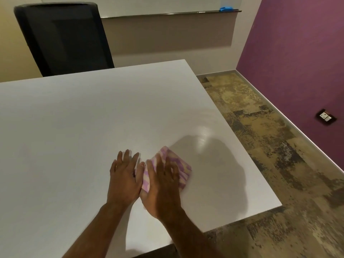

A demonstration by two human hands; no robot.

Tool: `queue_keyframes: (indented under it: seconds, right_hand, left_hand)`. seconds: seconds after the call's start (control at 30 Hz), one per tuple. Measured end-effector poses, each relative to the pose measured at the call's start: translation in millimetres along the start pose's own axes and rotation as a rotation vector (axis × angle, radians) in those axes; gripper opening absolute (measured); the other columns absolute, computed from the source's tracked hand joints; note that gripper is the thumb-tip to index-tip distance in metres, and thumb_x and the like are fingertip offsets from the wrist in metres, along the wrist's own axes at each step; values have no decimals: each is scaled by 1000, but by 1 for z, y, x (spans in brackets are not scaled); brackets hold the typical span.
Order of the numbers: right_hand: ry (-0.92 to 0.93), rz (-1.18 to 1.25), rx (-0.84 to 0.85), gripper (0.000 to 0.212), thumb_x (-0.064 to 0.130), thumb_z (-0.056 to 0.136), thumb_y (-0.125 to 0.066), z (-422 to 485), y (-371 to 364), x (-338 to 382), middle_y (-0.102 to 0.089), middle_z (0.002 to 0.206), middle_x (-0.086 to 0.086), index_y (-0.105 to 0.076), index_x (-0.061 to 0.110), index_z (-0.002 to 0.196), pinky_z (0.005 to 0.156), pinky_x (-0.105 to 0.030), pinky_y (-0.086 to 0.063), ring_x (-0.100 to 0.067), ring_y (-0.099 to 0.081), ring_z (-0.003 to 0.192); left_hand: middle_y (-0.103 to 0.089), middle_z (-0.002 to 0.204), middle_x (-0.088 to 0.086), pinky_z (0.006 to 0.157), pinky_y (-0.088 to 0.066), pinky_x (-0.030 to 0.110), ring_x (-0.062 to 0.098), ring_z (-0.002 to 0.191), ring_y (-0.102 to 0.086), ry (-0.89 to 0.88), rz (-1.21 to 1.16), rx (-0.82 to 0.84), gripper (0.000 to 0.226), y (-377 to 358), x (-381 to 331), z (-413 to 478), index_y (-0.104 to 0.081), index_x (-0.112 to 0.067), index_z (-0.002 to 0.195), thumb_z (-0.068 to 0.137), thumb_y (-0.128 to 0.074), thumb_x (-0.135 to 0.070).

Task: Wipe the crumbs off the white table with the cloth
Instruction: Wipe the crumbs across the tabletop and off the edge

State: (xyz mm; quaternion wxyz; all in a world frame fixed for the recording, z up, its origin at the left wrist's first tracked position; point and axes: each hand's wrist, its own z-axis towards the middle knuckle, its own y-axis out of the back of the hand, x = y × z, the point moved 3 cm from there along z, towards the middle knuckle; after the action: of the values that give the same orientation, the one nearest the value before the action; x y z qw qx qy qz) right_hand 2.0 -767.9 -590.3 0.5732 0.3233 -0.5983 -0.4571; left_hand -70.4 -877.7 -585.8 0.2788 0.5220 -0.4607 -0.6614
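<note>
**Both hands at the cloth, near right of the table**

We see the cloth, pink-and-cream striped and folded, lying on the white table towards its near right corner. The right hand presses down on it with fingers spread and fairly straight, gripping nothing; the hand is blurred, so we cannot tell the finer lie of its fingers. The left hand lies flat just to the left, fingers straight and wide, its thumb side at the cloth's left edge. At the table's far left stands a black chair. A blue eraser sits on the far wall ledge. A socket is set in the purple wall on the right.
</note>
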Motion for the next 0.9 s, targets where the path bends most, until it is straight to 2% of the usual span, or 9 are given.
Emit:
queue_keyframes:
  seconds: [0.13,0.23,0.33,0.53,0.6,0.67,0.73,0.8,0.9]
  right_hand:
    - [-112,-145,-31,97,70,82,-64,-5,-1,-2,-21,169,-18,-32,24,161,124,-63,-20,-44,-21,155]
    - [-150,-208,-40,101,77,74,-67,-1,1,0,-33,165,-20,-41,25,157,120,-63,-28,-45,-34,150]
    - [-162,-185,-71,92,71,71,-72,7,-2,1,-48,156,-21,-56,23,147,115,-64,-32,-46,-47,142]
    - [-139,-152,-60,84,57,73,-73,29,-4,-3,-49,155,-21,-57,18,146,109,-66,-43,-44,-47,142]
    - [-139,-147,-62,77,52,78,-66,39,-3,-5,-45,158,-19,-56,20,147,113,-67,-38,-43,-43,145]
    - [-129,-134,-32,74,51,88,-53,50,-4,-7,-26,168,-17,-42,23,156,121,-67,-23,-42,-24,154]
    - [-105,-116,5,74,53,94,-44,59,-7,-12,-11,171,-14,-30,25,161,124,-65,-9,-40,-8,158]
    - [-88,-105,9,73,55,97,-40,69,-7,-16,-6,172,-13,-25,26,162,125,-63,-1,-38,-1,159]
    - [-96,-83,11,71,59,99,-32,86,-6,-21,-3,173,-10,-23,28,163,125,-61,4,-36,3,159]
  left_hand:
    - [-30,168,6,129,-10,46,29,159,-18,-70,-11,14,69,-6,4,0,-45,-22,155,100,-21,-55]
    - [-42,161,7,126,-24,57,31,155,-28,-216,-79,-22,72,-2,3,1,-60,-22,144,103,-17,-63]
    - [-47,159,2,123,-31,58,27,155,-30,-317,-99,9,69,0,8,3,-67,-27,137,104,-17,-62]
    - [-46,159,-5,127,-24,47,19,158,-26,-365,-132,-8,51,1,19,21,-64,-36,138,105,-31,-55]
    - [-47,158,-7,128,-17,35,12,158,-23,-369,-148,-30,45,0,20,29,-67,-36,136,104,-39,-50]
    - [-48,157,-7,128,-12,26,7,158,-22,-373,-155,-48,42,-1,21,38,-71,-33,131,101,-44,-46]
    - [-49,156,-8,127,-11,23,7,158,-22,-368,-160,-48,42,0,22,47,-75,-31,126,99,-47,-47]
    - [-50,155,-8,128,-13,26,9,157,-24,-365,-163,-51,41,2,22,57,-77,-31,121,97,-49,-49]
    - [-53,154,-4,126,-25,41,13,156,-30,-404,-155,-112,38,5,19,70,-79,-27,116,96,-52,-46]
